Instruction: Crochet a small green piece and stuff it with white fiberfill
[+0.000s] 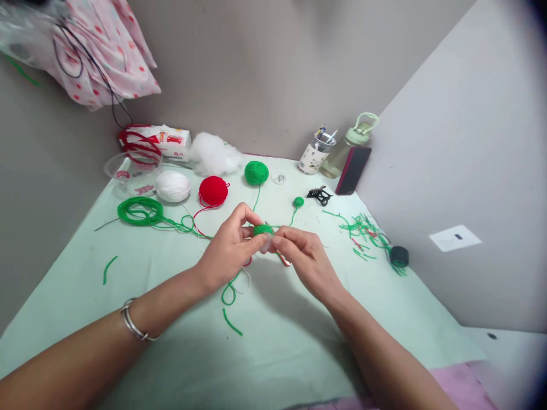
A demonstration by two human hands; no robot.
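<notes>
My left hand is closed around a small green crocheted piece, held above the middle of the table. Pinched at the near side of that piece is a tuft of white stuffing, with the fingertips of my right hand closed on it. A small grey tip sticks up behind the green piece; what it belongs to is hidden. Below my hands lie a loop of green yarn and thin red and white strands. A little green ball on a strand rests just beyond my right hand.
Behind my hands are a green yarn ball, a red yarn ball, a white yarn ball and a heap of stuffing. Yarn scraps, a hair claw, a phone and a bottle stand or lie rightward.
</notes>
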